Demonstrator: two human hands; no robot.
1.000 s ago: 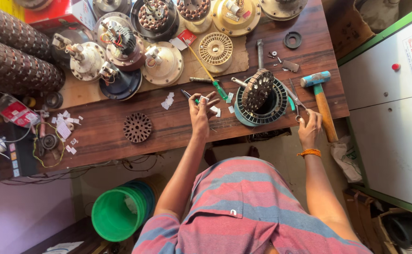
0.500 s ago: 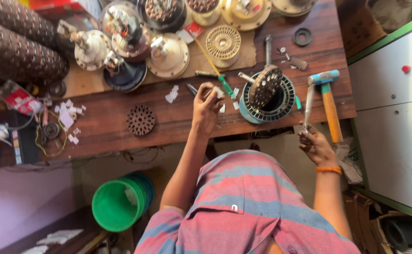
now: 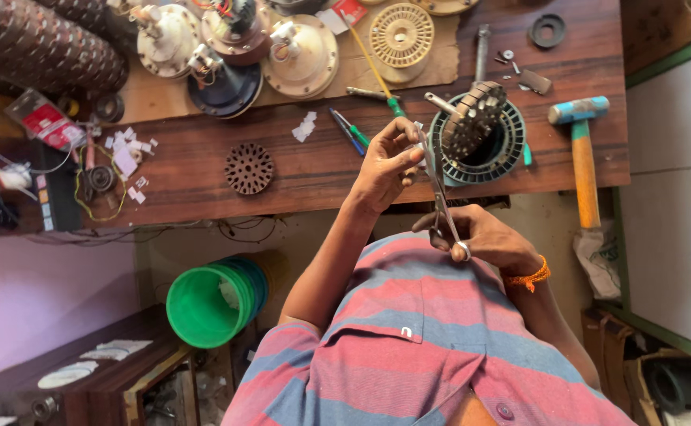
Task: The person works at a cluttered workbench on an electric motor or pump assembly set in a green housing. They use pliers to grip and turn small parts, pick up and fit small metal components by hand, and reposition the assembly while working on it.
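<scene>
While the left hand [image 3: 389, 162] pinches something small and pale between thumb and fingertips just off the bench's [image 3: 322, 170] front edge, the right hand [image 3: 483, 237] is closed around the handles of a pair of metal scissors [image 3: 438, 193]. The blades point up toward the left hand's fingers, their tip just beside the pinched piece; whether they touch it, I cannot tell. An orange band sits on the right wrist. Right behind the hands, on the bench, a dark ring-shaped motor stator [image 3: 479, 142] holds a toothed rotor [image 3: 471, 118] tilted in its opening. To its right lies a hammer [image 3: 582, 150] with a blue head, handle hanging over the edge. Left of the stator, a couple of green-handled screwdrivers [image 3: 349, 130] and a round perforated disc [image 3: 249, 168]. Below the bench, a green bucket [image 3: 207, 304] lies on its side.
</scene>
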